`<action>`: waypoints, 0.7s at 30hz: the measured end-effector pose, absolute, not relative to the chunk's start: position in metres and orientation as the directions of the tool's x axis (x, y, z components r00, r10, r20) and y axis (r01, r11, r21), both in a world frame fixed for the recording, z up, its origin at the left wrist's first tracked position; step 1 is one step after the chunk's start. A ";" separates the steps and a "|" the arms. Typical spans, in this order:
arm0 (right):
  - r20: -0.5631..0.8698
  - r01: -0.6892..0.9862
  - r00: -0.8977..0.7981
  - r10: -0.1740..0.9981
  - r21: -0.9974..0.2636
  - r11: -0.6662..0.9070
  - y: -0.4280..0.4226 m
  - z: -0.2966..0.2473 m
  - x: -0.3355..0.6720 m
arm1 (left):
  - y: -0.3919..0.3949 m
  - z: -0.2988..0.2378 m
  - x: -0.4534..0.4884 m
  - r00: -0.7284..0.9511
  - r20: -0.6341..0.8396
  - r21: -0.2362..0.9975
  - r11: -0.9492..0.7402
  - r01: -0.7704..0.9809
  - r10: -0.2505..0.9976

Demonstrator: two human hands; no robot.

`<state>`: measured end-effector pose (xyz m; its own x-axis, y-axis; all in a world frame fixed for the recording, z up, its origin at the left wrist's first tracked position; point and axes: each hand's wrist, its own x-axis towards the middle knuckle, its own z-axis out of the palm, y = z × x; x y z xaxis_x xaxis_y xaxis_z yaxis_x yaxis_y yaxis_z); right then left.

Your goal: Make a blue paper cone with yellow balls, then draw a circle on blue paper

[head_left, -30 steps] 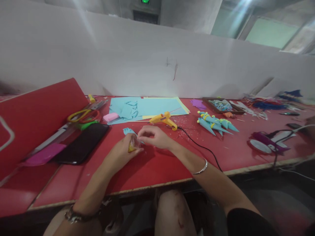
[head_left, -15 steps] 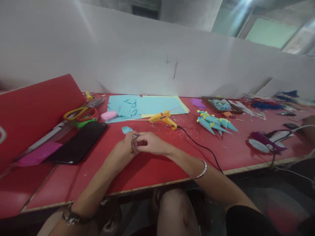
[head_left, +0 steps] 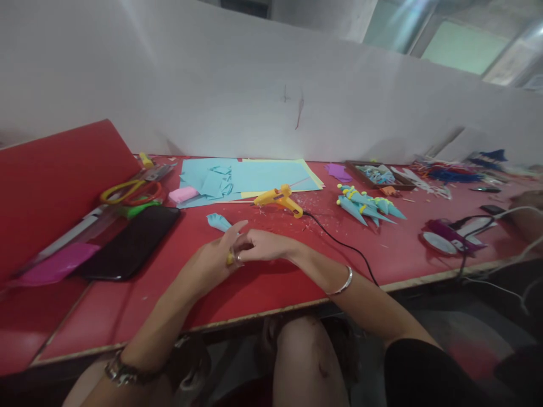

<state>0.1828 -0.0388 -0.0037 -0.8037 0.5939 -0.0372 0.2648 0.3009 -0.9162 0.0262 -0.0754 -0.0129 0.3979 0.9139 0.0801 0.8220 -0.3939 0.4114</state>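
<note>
My left hand (head_left: 212,257) and my right hand (head_left: 261,246) meet over the red table (head_left: 263,288), fingertips touching. Between them sits a small yellow piece (head_left: 229,259), pinched at my left fingers; my right fingers press against it. A blue paper cone (head_left: 218,221) lies on the table just beyond my left hand. A yellow glue gun (head_left: 280,200) lies a short way beyond my right hand, its black cord (head_left: 339,244) running to the table's front edge.
Blue and yellow paper sheets (head_left: 254,176) lie at the back. A black phone (head_left: 129,243), scissors (head_left: 127,192) and a pink block (head_left: 183,194) lie left. Finished blue cones (head_left: 365,206), a tray of scraps (head_left: 377,174) and a purple tool (head_left: 449,236) lie right.
Both hands have shifted slightly toward me and closed together on the yellow piece; the blue cone now lies free beyond the left hand. The view has tilted a little.
</note>
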 end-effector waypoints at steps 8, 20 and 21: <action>-0.029 0.109 -0.787 0.616 -0.990 0.094 -0.036 -0.006 0.188 | -0.075 -0.011 0.018 0.382 0.156 0.486 -0.408 0.773 0.911; 0.241 -0.016 -0.610 0.755 -0.956 0.292 -0.034 -0.007 0.193 | -0.075 -0.011 0.017 0.270 0.171 0.432 -0.318 0.844 0.948; 0.285 0.008 -0.610 0.739 -0.931 0.366 -0.035 -0.007 0.192 | -0.074 -0.012 0.016 0.269 0.190 0.445 -0.327 0.834 0.944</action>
<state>0.1919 -0.0354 -0.0067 -0.6105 0.7390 0.2850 0.0082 0.3658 -0.9307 0.0161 -0.0744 -0.0118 0.2689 0.9443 0.1895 0.8339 -0.3267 0.4448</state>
